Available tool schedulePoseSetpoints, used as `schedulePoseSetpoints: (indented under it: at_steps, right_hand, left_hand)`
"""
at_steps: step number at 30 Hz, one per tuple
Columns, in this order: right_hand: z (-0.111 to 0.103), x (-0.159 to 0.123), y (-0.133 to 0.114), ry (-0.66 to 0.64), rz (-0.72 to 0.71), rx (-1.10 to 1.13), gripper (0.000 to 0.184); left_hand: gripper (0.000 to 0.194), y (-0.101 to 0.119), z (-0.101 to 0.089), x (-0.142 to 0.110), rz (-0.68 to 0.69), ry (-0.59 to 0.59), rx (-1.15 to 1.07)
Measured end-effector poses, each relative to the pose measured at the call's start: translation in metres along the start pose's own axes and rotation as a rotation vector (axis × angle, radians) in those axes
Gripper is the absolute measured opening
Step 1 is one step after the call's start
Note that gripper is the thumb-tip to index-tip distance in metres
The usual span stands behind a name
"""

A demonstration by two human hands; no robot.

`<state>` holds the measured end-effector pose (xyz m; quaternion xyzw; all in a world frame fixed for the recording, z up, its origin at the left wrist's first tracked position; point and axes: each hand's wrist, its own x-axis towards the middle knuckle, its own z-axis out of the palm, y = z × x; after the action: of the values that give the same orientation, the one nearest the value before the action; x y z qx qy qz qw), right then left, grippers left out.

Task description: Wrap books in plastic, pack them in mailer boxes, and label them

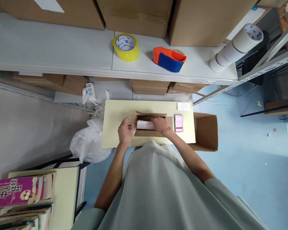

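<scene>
An open cardboard box (148, 133) lies on the pale yellow table in front of me, its flaps spread outward. Inside it rests a white wrapped bundle (145, 125). My right hand (160, 125) reaches into the box at the bundle's right end, with the fingers bent; their tips are partly hidden, so whether they grip the bundle is unclear. At the box's left end is my left hand (126, 130), fingers apart and slightly curled, close to the left flap. A phone (179, 123) with a lit pinkish screen lies to the right of the box.
A shelf (86, 54) above the table carries yellow tape (126, 47), an orange and blue tape dispenser (170, 59) and stacked white rolls (236, 48). An open carton (207, 132) stands right of the table (110, 137), a white plastic bag (88, 140) left. Books (24, 190) lie lower left.
</scene>
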<state>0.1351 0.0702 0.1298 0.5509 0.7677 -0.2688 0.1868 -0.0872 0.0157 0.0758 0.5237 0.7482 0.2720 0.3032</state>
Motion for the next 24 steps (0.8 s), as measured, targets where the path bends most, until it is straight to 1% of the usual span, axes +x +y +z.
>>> schedulePoseSetpoints:
  at_steps: [6,8,10,12,13,16,18,19,21,22,24]
  right_hand:
    - [0.01,0.012,-0.012,-0.055,0.031,0.032,0.047]
    - [0.012,0.014,-0.013,-0.054,0.05,0.041,0.044]
    - [0.015,0.01,-0.01,-0.039,0.064,0.048,0.04]
    - [0.019,-0.002,-0.001,0.019,0.089,0.092,0.037]
    - [0.021,-0.011,0.005,0.071,0.111,0.136,0.035]
    - [0.033,-0.041,0.03,0.298,0.227,0.325,0.03]
    - [0.044,-0.058,0.05,0.447,0.344,0.436,0.029]
    - [0.051,-0.064,0.06,0.5,0.405,0.478,0.03]
    - [0.066,-0.072,0.075,0.532,0.467,0.553,0.039]
    - [0.074,-0.074,0.081,0.524,0.469,0.594,0.043]
    - [0.085,-0.076,0.084,0.509,0.425,0.684,0.05]
  left_hand:
    - [0.048,-0.005,0.001,-0.002,0.011,0.008,-0.038]
    - [0.048,-0.006,0.001,-0.001,0.015,0.002,-0.043]
    - [0.046,-0.007,0.0,0.0,0.017,-0.002,-0.048]
    - [0.044,-0.008,-0.001,0.001,0.023,-0.012,-0.056]
    - [0.043,-0.008,-0.001,0.001,0.029,-0.02,-0.064]
    - [0.041,-0.008,-0.002,-0.001,0.065,-0.06,-0.09]
    - [0.04,-0.008,-0.001,-0.005,0.101,-0.089,-0.107]
    - [0.04,-0.008,-0.001,-0.007,0.124,-0.102,-0.112]
    - [0.038,-0.007,0.0,-0.013,0.175,-0.126,-0.106]
    - [0.038,-0.007,0.0,-0.016,0.198,-0.14,-0.091]
    - [0.04,-0.006,0.001,-0.022,0.243,-0.182,-0.049]
